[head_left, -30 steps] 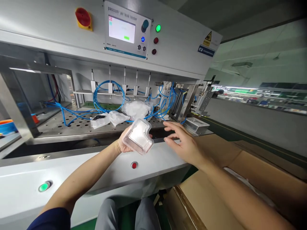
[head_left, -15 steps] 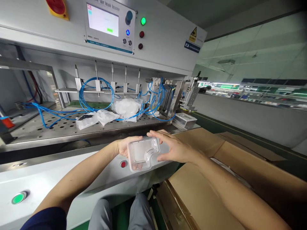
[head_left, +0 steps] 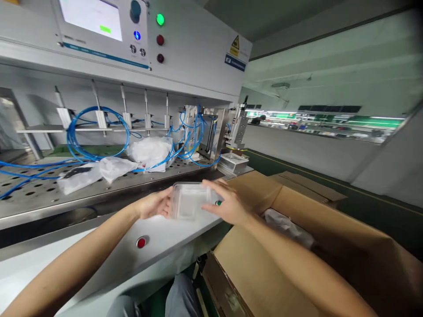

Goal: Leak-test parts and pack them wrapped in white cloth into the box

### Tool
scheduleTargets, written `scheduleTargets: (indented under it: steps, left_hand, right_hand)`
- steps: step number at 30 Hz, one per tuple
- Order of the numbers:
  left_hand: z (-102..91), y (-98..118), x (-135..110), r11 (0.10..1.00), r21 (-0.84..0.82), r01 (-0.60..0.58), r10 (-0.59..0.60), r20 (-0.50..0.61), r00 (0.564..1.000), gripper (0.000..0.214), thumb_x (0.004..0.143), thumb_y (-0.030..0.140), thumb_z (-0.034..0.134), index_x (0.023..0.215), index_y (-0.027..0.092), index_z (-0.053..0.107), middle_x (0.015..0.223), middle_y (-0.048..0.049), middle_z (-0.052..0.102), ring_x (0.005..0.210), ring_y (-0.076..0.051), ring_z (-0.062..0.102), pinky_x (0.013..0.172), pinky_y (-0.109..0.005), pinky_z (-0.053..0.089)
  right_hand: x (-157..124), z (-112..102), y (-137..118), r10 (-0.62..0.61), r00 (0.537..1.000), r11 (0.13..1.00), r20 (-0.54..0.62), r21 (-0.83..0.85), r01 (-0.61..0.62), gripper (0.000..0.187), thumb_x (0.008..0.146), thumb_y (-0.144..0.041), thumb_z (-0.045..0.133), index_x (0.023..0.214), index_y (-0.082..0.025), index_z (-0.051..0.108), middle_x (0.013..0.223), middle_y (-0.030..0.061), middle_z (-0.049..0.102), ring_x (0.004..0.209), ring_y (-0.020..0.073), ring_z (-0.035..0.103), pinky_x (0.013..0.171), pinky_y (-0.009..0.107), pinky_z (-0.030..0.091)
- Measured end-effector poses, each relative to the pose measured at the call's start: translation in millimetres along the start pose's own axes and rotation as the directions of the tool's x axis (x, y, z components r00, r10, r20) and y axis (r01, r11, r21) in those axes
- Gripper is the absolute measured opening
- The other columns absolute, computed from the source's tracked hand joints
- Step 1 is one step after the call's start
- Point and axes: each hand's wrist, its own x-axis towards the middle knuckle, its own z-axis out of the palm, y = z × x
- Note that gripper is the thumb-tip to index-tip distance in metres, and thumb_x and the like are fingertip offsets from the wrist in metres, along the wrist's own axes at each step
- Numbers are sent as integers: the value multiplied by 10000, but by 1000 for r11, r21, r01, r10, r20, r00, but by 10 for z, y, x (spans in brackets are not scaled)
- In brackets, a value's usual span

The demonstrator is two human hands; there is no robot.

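Note:
A clear plastic container (head_left: 188,204) with a raised rim is held in the air in front of the machine, tilted toward me. My left hand (head_left: 157,204) grips its left edge, the fingertips partly hidden behind it. At the opposite edge, my right hand (head_left: 228,202) has its fingers on the top corner and its thumb lower down, across the container's side. Motion softens the container's outline, and I cannot make out anything inside it.
An open cardboard box (head_left: 257,259) with white plastic wrapping (head_left: 287,226) inside stands at the right. On the machine's perforated metal deck (head_left: 42,189) lie blue hoses (head_left: 99,152) and plastic bags (head_left: 150,149). A red button (head_left: 141,242) is on the front panel.
My view has swung to the right, so the machine sits further left. The container has turned between my hands, and my right hand now takes its right edge.

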Motion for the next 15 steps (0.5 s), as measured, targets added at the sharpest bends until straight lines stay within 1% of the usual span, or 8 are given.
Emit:
scheduleTargets:
  steps: [1, 3, 6, 8, 9, 11, 13, 15]
  left_hand:
    - [-93, -39, -46, 992, 110, -66, 80, -130, 988, 885, 836, 865, 596, 1339, 137, 630, 1057, -154, 777, 914, -280, 740, 827, -380, 571]
    - [-306, -158, -169, 919, 377, -118, 234, -280, 931, 802, 900, 781, 610, 1410, 163, 596, 1160, -149, 767, 1008, -271, 728, 848, -359, 565]
    - [-581, -389, -329, 796, 604, -39, 357, -417, 836, 763, 890, 773, 615, 1359, 172, 647, 1189, -137, 771, 1075, -294, 726, 941, -398, 577]
    - [-673, -526, -367, 722, 691, 36, 397, -456, 796, 739, 875, 780, 608, 1280, 169, 695, 1143, -129, 785, 1025, -299, 742, 857, -371, 604]
    - [-690, -579, -365, 688, 723, 56, 411, -453, 791, 712, 881, 769, 603, 1259, 174, 706, 1116, -118, 790, 997, -290, 748, 803, -344, 610]
    - [-685, -649, -332, 628, 776, 54, 436, -408, 802, 633, 912, 718, 600, 1250, 194, 710, 1044, -81, 794, 909, -246, 754, 714, -280, 605]
    - [-662, -687, -289, 581, 814, 21, 477, -362, 801, 544, 950, 652, 597, 1265, 221, 700, 967, -39, 786, 801, -194, 741, 657, -223, 590]
    - [-653, -718, -257, 539, 842, -3, 532, -338, 777, 461, 970, 598, 604, 1257, 250, 699, 909, -12, 776, 731, -166, 732, 628, -184, 582]
  right_hand:
    - [-12, -58, 254, 153, 987, 988, -42, 16, -152, 641, 834, -418, 840, 1430, -269, 655, 1236, 71, 761, 989, 224, 687, 909, 396, 612]
    - [-36, -209, 854, 446, 883, 895, -148, 57, -442, 644, 823, -454, 818, 1415, -253, 666, 1185, 54, 780, 827, 180, 684, 835, 376, 617]
    - [-56, -499, 1788, 674, 643, 722, -364, 137, -679, 683, 785, -446, 829, 1385, -161, 670, 1217, 97, 779, 974, 224, 733, 930, 393, 606]
    - [-41, -697, 2302, 749, 451, 548, -486, 73, -833, 658, 808, -419, 820, 1382, -137, 665, 1268, 127, 765, 1068, 228, 745, 964, 343, 592]
    - [-20, -786, 2512, 756, 393, 489, -524, 53, -871, 656, 821, -415, 815, 1387, -122, 658, 1297, 152, 751, 1116, 250, 740, 984, 353, 585]
    - [53, -925, 2851, 752, 323, 398, -575, 6, -917, 647, 844, -424, 800, 1391, -112, 652, 1330, 186, 730, 1197, 299, 718, 1029, 395, 569]
    - [166, -1007, 3122, 741, 308, 353, -596, -44, -934, 632, 856, -433, 783, 1387, -115, 655, 1340, 202, 720, 1254, 342, 692, 1073, 447, 547]
    - [306, -1032, 3369, 728, 329, 326, -602, -118, -938, 620, 844, -430, 787, 1365, -114, 670, 1315, 216, 728, 1252, 368, 692, 1070, 468, 552]
